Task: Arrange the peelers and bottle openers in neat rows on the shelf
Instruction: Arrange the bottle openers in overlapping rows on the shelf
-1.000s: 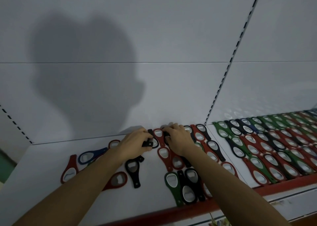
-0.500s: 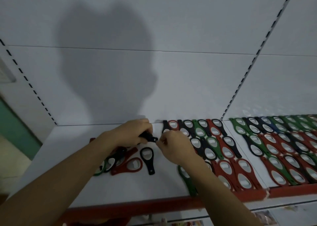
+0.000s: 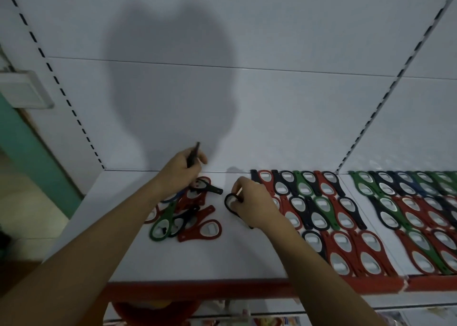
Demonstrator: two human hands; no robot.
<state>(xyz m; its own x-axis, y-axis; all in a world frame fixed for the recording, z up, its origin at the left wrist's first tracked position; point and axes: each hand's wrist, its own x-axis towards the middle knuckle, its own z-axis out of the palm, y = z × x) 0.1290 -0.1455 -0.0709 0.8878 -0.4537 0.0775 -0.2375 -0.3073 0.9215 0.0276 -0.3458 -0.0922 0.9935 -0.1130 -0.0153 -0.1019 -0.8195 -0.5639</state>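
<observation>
From my remote feed I saw the left hand (image 3: 181, 170), just left of the frame's centre, clenched round a thin dark opener (image 3: 193, 155) – held edge-on, its tip poking up past the knuckles toward the back panel (image 3: 284, 118). The right hand (image 3: 251, 203), close beside it at centre, pinched the ring end of a black opener (image 3: 230, 202) between thumb and fingers. It was low over the white shelf (image 3: 222, 259); the handle ran under the palm, and I couldn't tell whether it touched the surface. Beneath and below the left hand lay a loose heap (image 3: 188, 212) of red, black, green and blue pieces crossing one another. A green opener (image 3: 162, 223) sat at its lower left, and a red opener (image 3: 204, 230) at its lower right with the metal mouth facing up. To the right of the right hand the neat rows (image 3: 314, 202) began. These were red, black and green openers lying flat, packed side by side in bands from the back panel to the shelf's red front edge (image 3: 222, 288). Past a slotted upright (image 3: 385, 85) at the right of the frame, a second block (image 3: 415, 202) of the same pieces ran off the edge – green and dark ones at the back, red nearer the front. A matching slotted upright (image 3: 61, 85) stood at the upper left, with a teal wall (image 3: 32, 152) beyond it. A broad shadow (image 3: 170, 78) fell across the panel above the hands.
</observation>
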